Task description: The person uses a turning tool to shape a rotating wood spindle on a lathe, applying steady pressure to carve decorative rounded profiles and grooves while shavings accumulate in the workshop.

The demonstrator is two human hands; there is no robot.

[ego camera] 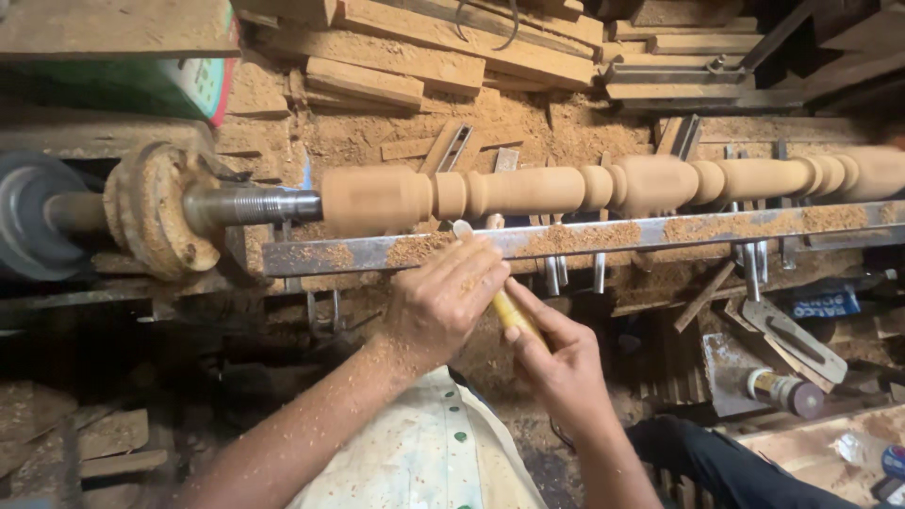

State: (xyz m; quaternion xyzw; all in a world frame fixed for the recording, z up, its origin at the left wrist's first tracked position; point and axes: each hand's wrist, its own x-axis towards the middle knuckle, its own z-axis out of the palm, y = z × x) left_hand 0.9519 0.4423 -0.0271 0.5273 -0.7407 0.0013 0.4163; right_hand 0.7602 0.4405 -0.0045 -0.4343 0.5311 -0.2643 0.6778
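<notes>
Both forearms rise from the lower edge of the view toward the metal tool rest (pixel 584 240), bare and dusted with wood shavings. The left hand (pixel 443 302) lies just below the rest, palm down, knuckles up, its fingers (pixel 485 259) curled forward so the tips touch the rest's near edge, pressing down over a chisel (pixel 509 306). The right hand (pixel 556 363) sits lower and farther from the rest, wrist bent, fingers wrapped around the chisel's yellow handle, thumb lying along its top.
</notes>
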